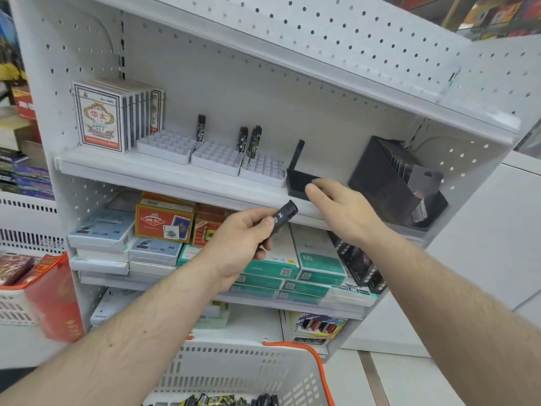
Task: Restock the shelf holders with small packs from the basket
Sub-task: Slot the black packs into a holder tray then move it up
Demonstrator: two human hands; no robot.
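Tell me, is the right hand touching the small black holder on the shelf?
Touching. In the head view the right hand lies on the front of the small black holder, its fingers covering the near edge with no gap visible.

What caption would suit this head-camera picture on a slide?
Left hand holds a small black pack while the right hand touches a black holder on the shelf.

Upper shelf (175, 178), L to R: card boxes (102, 118), three grid holders (218, 159) w/ a few packs standing in them, a low holder (298, 186), then a slotted rack (386, 180) far R. Shelf below: stacked boxes (164, 221). Basket (248, 367) in front, at bottom, packs inside. Left hand (243, 241) holds a pack (282, 219) before the shelf edge; right hand (342, 206) touches the low holder.
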